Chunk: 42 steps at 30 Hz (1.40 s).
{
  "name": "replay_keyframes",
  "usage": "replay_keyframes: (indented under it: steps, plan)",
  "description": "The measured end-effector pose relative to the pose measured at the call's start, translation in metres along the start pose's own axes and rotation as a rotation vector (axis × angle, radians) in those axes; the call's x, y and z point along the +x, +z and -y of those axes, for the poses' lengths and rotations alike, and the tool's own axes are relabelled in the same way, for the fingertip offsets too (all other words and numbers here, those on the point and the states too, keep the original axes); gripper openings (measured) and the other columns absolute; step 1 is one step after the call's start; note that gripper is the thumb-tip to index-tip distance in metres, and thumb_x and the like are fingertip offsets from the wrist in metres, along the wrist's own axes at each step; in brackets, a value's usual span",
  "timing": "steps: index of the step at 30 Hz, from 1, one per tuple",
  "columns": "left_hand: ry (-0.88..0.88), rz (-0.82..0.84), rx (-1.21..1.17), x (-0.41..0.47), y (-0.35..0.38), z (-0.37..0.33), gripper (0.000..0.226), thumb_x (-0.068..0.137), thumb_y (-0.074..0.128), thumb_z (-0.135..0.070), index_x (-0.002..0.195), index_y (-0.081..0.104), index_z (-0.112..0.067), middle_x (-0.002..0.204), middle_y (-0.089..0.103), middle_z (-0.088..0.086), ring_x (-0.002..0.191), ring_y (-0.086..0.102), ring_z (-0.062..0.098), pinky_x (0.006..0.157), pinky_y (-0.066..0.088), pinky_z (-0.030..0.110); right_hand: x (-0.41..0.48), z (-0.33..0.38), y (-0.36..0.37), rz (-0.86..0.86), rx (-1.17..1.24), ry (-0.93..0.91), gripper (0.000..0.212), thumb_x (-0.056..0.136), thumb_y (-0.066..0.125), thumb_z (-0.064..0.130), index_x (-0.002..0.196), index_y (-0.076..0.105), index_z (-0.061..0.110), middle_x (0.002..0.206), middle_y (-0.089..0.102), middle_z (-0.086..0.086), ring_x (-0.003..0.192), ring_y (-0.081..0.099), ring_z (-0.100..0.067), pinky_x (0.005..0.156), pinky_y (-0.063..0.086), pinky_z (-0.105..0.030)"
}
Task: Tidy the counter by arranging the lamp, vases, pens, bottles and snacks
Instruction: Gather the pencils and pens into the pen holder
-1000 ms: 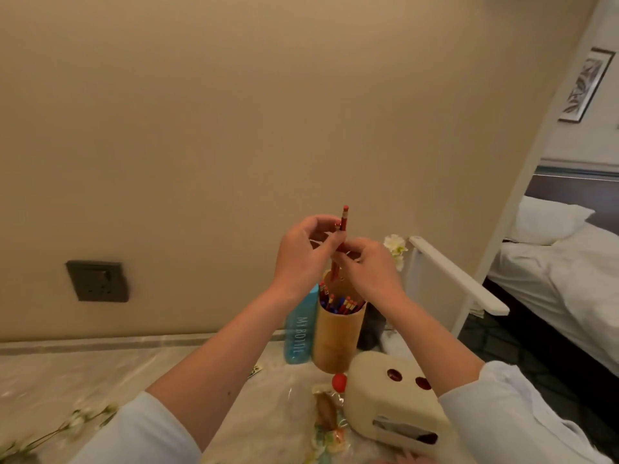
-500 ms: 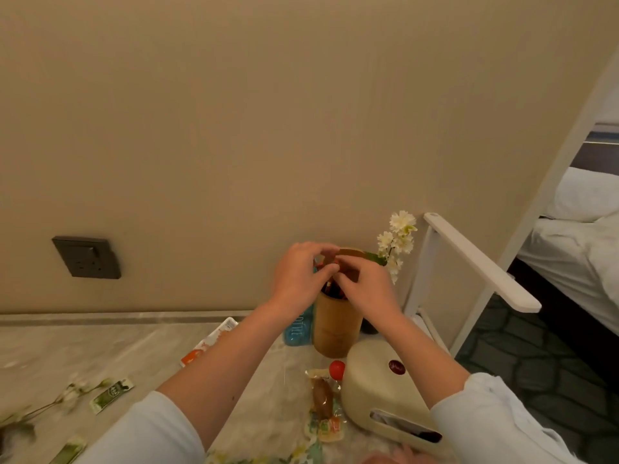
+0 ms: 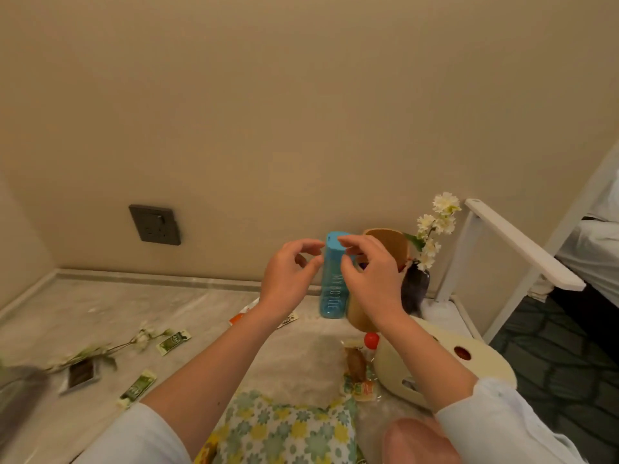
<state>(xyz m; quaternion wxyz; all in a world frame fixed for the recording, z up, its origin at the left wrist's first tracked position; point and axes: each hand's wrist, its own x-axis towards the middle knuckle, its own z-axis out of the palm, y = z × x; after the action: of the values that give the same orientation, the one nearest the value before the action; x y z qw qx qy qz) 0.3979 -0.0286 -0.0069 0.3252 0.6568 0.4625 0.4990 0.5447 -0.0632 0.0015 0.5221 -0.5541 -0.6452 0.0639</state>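
The right hand's (image 3: 371,279) fingertips (image 3: 348,243) curl over the cap of the blue bottle (image 3: 331,289), with the thumb laid on its right side, so the top is pinched between them. The left hand's (image 3: 289,276) fingers (image 3: 310,245) are bent, with the thumb parted from them, just beside the bottle's left side. I cannot tell whether they touch it.

The bottle stands upright near the back edge of the counter (image 3: 100,306), toward its right end, with lettering down its front. Just to its right, partly hidden by the right hand, is a wooden pen holder (image 3: 388,241). Next to that stands a dark vase (image 3: 417,284) with white flowers (image 3: 440,214), then a white lamp (image 3: 516,244) at the right edge.

Nearer the front edge, under the right forearm, sits a cream box (image 3: 449,366) with a red ball (image 3: 371,339) just beside it and a wrapped snack (image 3: 356,365) near that. Toward the left edge lie a loose flower sprig (image 3: 110,346), two green sachets (image 3: 174,341) and a dark packet (image 3: 82,375). A floral pack (image 3: 284,426) lies at the front edge between the sleeves.
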Motion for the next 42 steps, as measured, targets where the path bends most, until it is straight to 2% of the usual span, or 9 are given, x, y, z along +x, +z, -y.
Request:
replay_keyframes:
  steps: [3,5,11,14,18,24,31,36,42]
  plan:
    - [-0.068,-0.051,-0.01,-0.024,-0.036,0.018,0.02,0.086,0.066,-0.013,0.102,0.069,-0.025,0.097,0.068,-0.012,0.067,0.052,-0.002,0.058,0.043,0.015,-0.013,0.02,0.033,0.081,0.036,-0.038,0.029,0.086,0.06,0.004,0.108,0.068,0.021,0.102,0.062,0.012,0.091,0.061,-0.005,0.081,0.053,-0.027]
    - [-0.102,-0.091,0.039,-0.039,-0.062,0.034,0.02,0.086,0.067,-0.014,0.101,0.069,-0.028,0.096,0.068,-0.012,0.071,0.056,0.0,0.059,0.043,0.011,-0.022,0.033,0.058,0.137,0.073,-0.03,0.028,0.086,0.06,0.005,0.106,0.069,0.022,0.099,0.063,0.012,0.087,0.061,-0.004,0.078,0.053,-0.027]
    - [-0.221,-0.231,0.123,-0.082,-0.138,0.069,0.021,0.086,0.066,-0.015,0.094,0.068,-0.035,0.092,0.069,-0.018,0.075,0.06,0.008,0.067,0.05,0.022,-0.052,0.071,0.129,0.363,0.146,-0.035,0.028,0.084,0.059,0.008,0.1,0.07,0.028,0.095,0.064,0.017,0.086,0.06,-0.001,0.076,0.053,-0.026]
    - [-0.285,-0.288,0.157,-0.101,-0.173,0.08,0.024,0.086,0.066,-0.014,0.093,0.067,-0.037,0.093,0.069,-0.018,0.075,0.061,0.009,0.068,0.053,0.025,-0.068,0.087,0.161,0.548,0.119,-0.035,0.026,0.084,0.06,0.014,0.101,0.069,0.031,0.099,0.064,0.018,0.088,0.06,0.0,0.076,0.053,-0.023]
    - [-0.376,-0.309,0.224,-0.125,-0.207,0.098,0.025,0.086,0.066,-0.015,0.094,0.066,-0.039,0.091,0.068,-0.015,0.075,0.06,0.009,0.065,0.049,0.02,-0.089,0.103,0.197,0.826,0.039,-0.077,0.026,0.084,0.062,0.023,0.108,0.07,0.03,0.105,0.066,0.014,0.093,0.058,-0.001,0.08,0.048,-0.019]
    - [-0.517,-0.3,0.3,-0.165,-0.232,0.124,0.028,0.085,0.066,-0.016,0.093,0.065,-0.044,0.089,0.068,-0.017,0.075,0.063,0.01,0.077,0.055,0.033,-0.12,0.115,0.238,1.128,-0.078,-0.125,0.032,0.084,0.063,0.023,0.115,0.069,0.027,0.115,0.068,0.009,0.105,0.061,-0.009,0.089,0.051,-0.029]
    - [-0.612,-0.296,0.366,-0.195,-0.235,0.139,0.027,0.089,0.061,-0.016,0.097,0.064,-0.042,0.089,0.067,-0.019,0.073,0.062,0.001,0.076,0.056,0.031,-0.141,0.116,0.264,1.283,-0.127,-0.198,0.04,0.078,0.066,0.016,0.117,0.07,0.026,0.112,0.071,0.004,0.102,0.067,-0.013,0.086,0.056,-0.036]
    - [-0.659,-0.275,0.363,-0.201,-0.23,0.144,0.026,0.089,0.058,-0.018,0.096,0.063,-0.043,0.09,0.068,-0.018,0.076,0.063,0.003,0.077,0.055,0.035,-0.142,0.111,0.266,1.297,-0.252,-0.365,0.034,0.079,0.064,0.02,0.11,0.073,0.031,0.1,0.072,0.005,0.094,0.065,-0.017,0.073,0.049,-0.028]
    - [-0.669,-0.264,0.369,-0.197,-0.229,0.146,0.027,0.091,0.056,-0.015,0.098,0.064,-0.041,0.09,0.066,-0.017,0.079,0.065,0.006,0.078,0.056,0.037,-0.138,0.109,0.265,1.342,-0.299,-0.253,0.025,0.081,0.067,0.022,0.105,0.069,0.024,0.104,0.068,0.002,0.096,0.063,-0.02,0.076,0.051,-0.031]
